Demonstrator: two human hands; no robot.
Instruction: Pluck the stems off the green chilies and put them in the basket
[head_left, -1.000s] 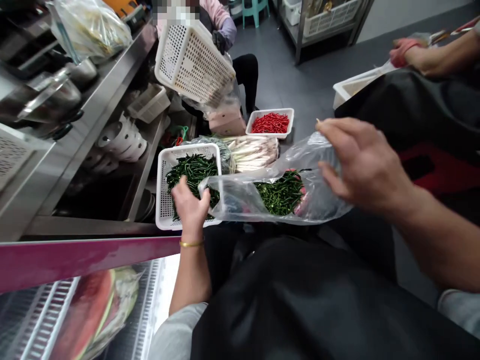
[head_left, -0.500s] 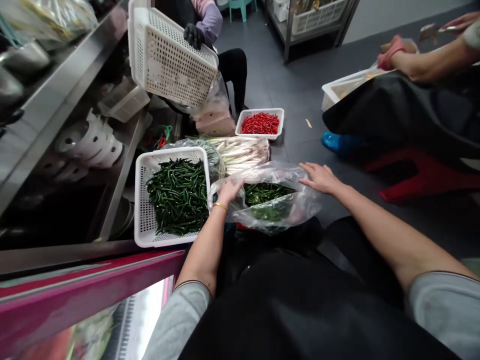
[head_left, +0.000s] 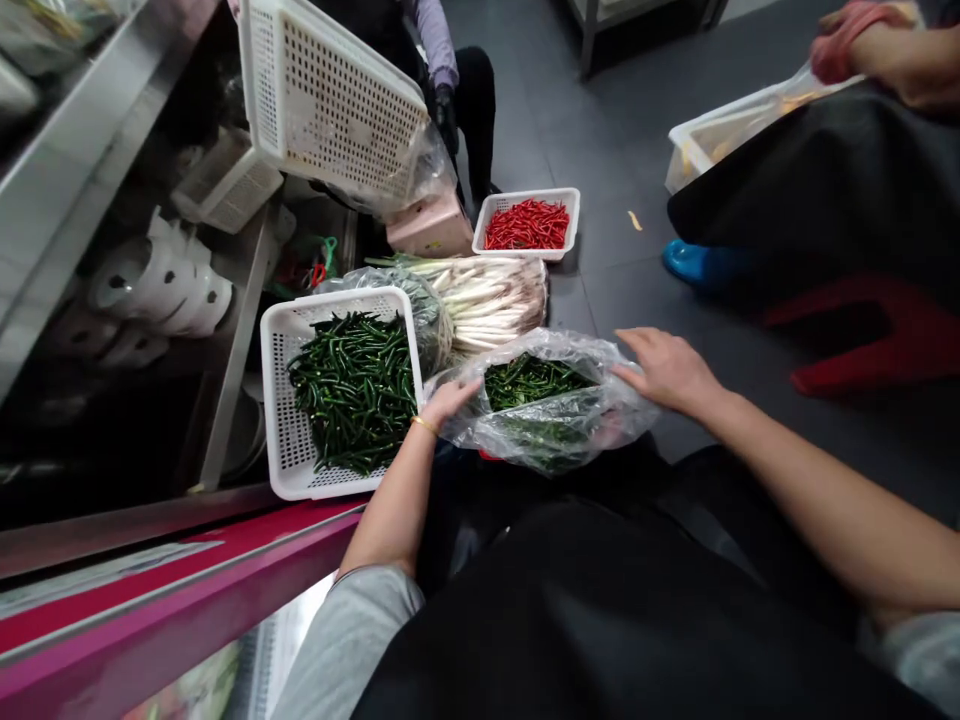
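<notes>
The left hand (head_left: 450, 402) and right hand (head_left: 666, 372) rest open, not gripping, on a plastic bag (head_left: 551, 440) of green chilies (head_left: 534, 382), which lies just right of a white basket (head_left: 271, 400) holding more.

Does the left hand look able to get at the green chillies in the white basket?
Likely yes: the left hand lies beside the white basket with nothing between, and the green chillies lie uncovered.

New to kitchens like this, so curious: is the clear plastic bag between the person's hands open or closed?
Open: the plastic bag gapes, showing green chillies inside, the left hand and right hand at its edges.
</notes>
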